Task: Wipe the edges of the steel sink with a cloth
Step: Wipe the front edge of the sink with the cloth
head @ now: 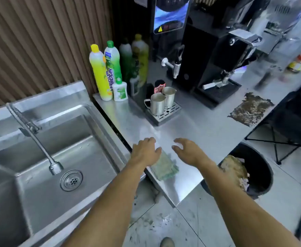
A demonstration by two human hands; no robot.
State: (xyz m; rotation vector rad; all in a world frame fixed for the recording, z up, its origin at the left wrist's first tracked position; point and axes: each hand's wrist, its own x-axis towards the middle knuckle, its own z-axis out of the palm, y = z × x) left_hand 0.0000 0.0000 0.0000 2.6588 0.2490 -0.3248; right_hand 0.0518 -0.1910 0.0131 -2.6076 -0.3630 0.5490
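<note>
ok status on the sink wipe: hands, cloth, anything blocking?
Left hand open, resting on cloth; right hand open, holding nothing. Cloth lies on counter, right of sink. Nothing blocking.

The steel sink [44,157] and the counter [190,132] beside it are brushed metal with a dull sheen, as are the faucet [33,132] and the two milk jugs [157,104]. The folded cloth [165,166] is soft, matt, greenish fabric; the dark rag [251,109] looks coarse and rough. The dish soap bottles [99,72] are glossy plastic, against a ribbed wood-look wall [39,41].
</note>
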